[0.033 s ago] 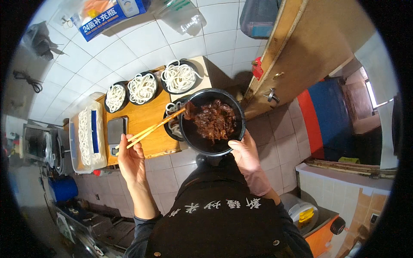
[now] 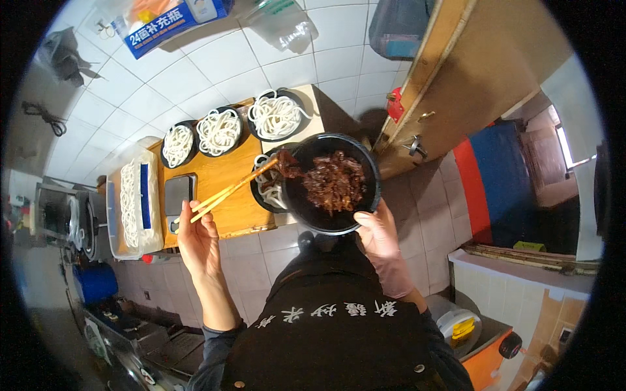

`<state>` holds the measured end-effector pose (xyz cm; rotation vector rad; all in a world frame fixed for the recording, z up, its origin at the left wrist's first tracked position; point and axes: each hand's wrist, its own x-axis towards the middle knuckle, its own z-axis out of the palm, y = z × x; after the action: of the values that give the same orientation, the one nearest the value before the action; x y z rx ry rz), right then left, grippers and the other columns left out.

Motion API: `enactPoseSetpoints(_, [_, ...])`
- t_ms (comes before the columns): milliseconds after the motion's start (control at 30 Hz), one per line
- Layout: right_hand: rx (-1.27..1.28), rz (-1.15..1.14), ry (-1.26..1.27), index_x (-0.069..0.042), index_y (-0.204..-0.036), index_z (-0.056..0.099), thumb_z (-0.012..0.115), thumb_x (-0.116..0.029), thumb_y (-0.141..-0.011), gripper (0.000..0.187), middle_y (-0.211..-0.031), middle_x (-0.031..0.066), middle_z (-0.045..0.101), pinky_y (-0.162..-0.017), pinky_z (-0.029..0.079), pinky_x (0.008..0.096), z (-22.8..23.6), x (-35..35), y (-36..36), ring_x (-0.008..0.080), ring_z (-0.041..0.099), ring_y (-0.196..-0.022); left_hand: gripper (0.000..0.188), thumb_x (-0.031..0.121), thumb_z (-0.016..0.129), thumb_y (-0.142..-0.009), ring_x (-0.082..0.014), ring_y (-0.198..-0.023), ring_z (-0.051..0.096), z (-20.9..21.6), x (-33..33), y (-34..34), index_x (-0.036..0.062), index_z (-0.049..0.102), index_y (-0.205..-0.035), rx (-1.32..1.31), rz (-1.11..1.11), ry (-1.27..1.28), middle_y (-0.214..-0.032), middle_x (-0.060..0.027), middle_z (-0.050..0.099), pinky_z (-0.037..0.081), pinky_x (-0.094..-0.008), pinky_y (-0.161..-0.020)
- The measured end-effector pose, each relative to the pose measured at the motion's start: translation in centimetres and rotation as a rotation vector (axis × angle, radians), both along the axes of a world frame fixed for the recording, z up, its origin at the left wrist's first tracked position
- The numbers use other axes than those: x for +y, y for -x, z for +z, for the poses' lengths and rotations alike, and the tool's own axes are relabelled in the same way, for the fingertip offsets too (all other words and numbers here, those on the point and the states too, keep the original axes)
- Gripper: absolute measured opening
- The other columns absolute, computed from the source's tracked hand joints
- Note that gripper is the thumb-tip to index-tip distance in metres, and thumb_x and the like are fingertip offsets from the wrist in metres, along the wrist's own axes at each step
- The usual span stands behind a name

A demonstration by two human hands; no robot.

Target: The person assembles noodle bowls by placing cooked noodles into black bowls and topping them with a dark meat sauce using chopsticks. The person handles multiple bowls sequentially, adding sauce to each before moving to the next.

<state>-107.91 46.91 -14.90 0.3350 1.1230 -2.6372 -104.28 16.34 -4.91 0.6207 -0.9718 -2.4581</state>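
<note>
My left hand (image 2: 200, 244) pinches a pair of light wooden chopsticks (image 2: 228, 190), which slant up to the right. Their tips hold a dark brown clump of meat (image 2: 287, 165) at the left rim of a black bowl (image 2: 306, 212). My right hand (image 2: 378, 236) grips that bowl at its lower right rim, thumb on the edge, and seems to wear a thin clear glove. Dark, saucy meat pieces (image 2: 336, 182) lie inside. Partly hidden under the bowl's left side is a smaller black bowl of white noodles (image 2: 267, 186) with some dark bits on them.
Three more black bowls of noodles (image 2: 219, 132) line the wooden board's (image 2: 225, 171) back edge. A dark kitchen scale (image 2: 178, 194) sits on the board, left of my chopsticks. Further left stands a clear plastic tub (image 2: 155, 244) of noodles. A wooden door (image 2: 450, 91) rises at the right.
The bowl of meat has shifted slightly right and down with my right hand. The clump at the chopstick tips now sits at the left rim, nearer the noodle bowl. My left hand has barely moved.
</note>
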Motion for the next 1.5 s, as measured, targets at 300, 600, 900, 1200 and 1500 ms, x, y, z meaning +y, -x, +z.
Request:
enactPoseSetpoints(300, [0.031,-0.087,0.047,-0.002,-0.137,0.043,0.065,0.003,-0.081,0.060,-0.119,0.0101,0.056,-0.088,0.052,0.0339,-1.0,4.3,-0.3,0.0205,0.060,-0.105,0.019,0.016,0.056,-0.099,-0.0133,-0.071,0.064,-2.3,-4.7,-1.4,-0.0022,0.062,-0.101,0.077,0.065,-0.009,-0.090,-0.0096,0.067,0.059,-0.0201,-0.060])
enactPoseSetpoints(600, [-0.032,-0.118,-0.049,-0.003,-0.132,0.048,0.066,0.002,-0.082,0.053,-0.112,0.0064,0.058,-0.089,0.049,0.0322,-1.5,4.4,-1.2,0.0177,0.059,-0.099,0.024,0.020,0.056,-0.099,-0.0141,-0.067,0.066,-5.2,-5.9,-2.9,-0.0035,0.062,-0.097,-0.046,0.116,0.022,-0.083,-0.0103,0.067,0.058,-0.0204,-0.060])
enactPoseSetpoints(900, [-0.047,-0.088,-0.083,-0.002,-0.131,0.049,0.067,0.001,-0.082,0.052,-0.106,0.0036,0.061,-0.086,0.048,0.0292,-2.8,4.1,-1.1,0.0145,0.060,-0.092,0.030,0.025,0.055,-0.100,-0.0197,-0.068,0.067,-7.2,-5.0,-2.9,-0.0044,0.062,-0.102,-0.236,0.072,0.414,-0.087,-0.0128,0.066,0.056,-0.0283,-0.061])
enactPoseSetpoints(1200, [-0.012,-0.086,-0.039,-0.003,-0.134,0.047,0.067,0.001,-0.081,0.056,-0.112,0.0039,0.059,-0.090,0.047,0.0310,-0.9,3.1,-0.8,0.0156,0.058,-0.099,0.035,0.025,0.055,-0.100,-0.0210,-0.068,0.069,-7.8,-2.4,1.4,-0.0089,0.064,-0.104,-0.255,-0.064,0.627,-0.088,-0.0164,0.067,0.058,-0.0293,-0.064])
enactPoseSetpoints(1500, [-0.014,-0.089,-0.048,-0.003,-0.133,0.048,0.066,-0.001,-0.082,0.054,-0.114,0.0056,0.058,-0.091,0.048,0.0360,-2.2,4.1,-1.2,0.0193,0.058,-0.102,0.034,0.023,0.055,-0.100,-0.0203,-0.068,0.069,-6.3,-2.4,0.6,-0.0091,0.064,-0.106,-0.275,-0.178,0.807,-0.090,-0.0155,0.068,0.057,-0.0287,-0.062])
